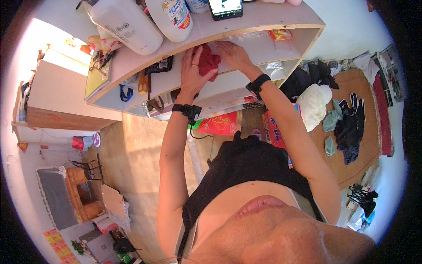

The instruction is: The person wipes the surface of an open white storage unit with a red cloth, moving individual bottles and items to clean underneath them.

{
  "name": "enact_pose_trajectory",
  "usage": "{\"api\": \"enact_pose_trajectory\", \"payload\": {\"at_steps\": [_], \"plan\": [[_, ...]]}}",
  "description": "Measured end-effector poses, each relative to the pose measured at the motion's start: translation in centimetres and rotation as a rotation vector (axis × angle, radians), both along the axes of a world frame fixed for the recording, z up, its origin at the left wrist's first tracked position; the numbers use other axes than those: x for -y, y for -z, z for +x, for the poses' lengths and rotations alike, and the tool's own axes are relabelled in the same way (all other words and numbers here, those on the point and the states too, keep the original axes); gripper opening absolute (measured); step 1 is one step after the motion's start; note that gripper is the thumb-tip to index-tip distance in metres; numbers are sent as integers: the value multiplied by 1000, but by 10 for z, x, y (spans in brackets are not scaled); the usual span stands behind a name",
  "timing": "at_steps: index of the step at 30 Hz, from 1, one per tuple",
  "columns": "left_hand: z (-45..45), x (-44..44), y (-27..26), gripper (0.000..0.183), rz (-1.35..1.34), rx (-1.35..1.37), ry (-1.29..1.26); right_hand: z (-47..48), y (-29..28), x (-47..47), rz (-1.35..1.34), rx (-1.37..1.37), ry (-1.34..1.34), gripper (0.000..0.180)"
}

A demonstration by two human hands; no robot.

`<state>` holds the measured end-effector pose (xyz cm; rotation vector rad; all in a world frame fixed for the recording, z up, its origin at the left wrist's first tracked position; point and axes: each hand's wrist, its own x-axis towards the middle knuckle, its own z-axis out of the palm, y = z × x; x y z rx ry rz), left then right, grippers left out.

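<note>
My left hand point(193, 70), with a ring on one finger, is closed around the near and left sides of a crumpled red cloth point(208, 61). The cloth rests on the upper shelf point(267, 51) of a light wooden shelf unit. Just right of the cloth is my right hand point(234, 54), palm down over the same shelf, its fingers slightly bent and seemingly holding nothing. Whether its fingertips touch the cloth is hard to see. Each wrist wears a black strap; a cable hangs from the left one.
On the unit's top stand a white plastic bottle point(127, 28), a spray-cleaner bottle point(171, 19) and a lit phone point(226, 9). A black keypad device point(160, 64) lies left of my hand, a yellow packet point(280, 34) to the right. Clothes, including dark trousers point(349, 125), lie on a brown mat point(359, 89).
</note>
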<state>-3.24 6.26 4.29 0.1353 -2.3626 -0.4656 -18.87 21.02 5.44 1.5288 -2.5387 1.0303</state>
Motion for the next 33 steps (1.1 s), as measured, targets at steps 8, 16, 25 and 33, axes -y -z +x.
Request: {"api": "enact_pose_trajectory", "payload": {"at_steps": [8, 16, 25, 33], "plan": [[-31, 28, 28, 76, -118, 163, -52, -26, 56, -22, -184, -288, -1, 24], [-13, 69, 38, 51, -123, 252, -269, -25, 55, -26, -200, -237, 26, 26], [-45, 22, 30, 55, -87, 131, -119, -15, 52, -20, -172, -313, 83, 27], [6, 30, 26, 41, -26, 139, -89, -24, 57, -23, -242, -188, 47, 24]]}}
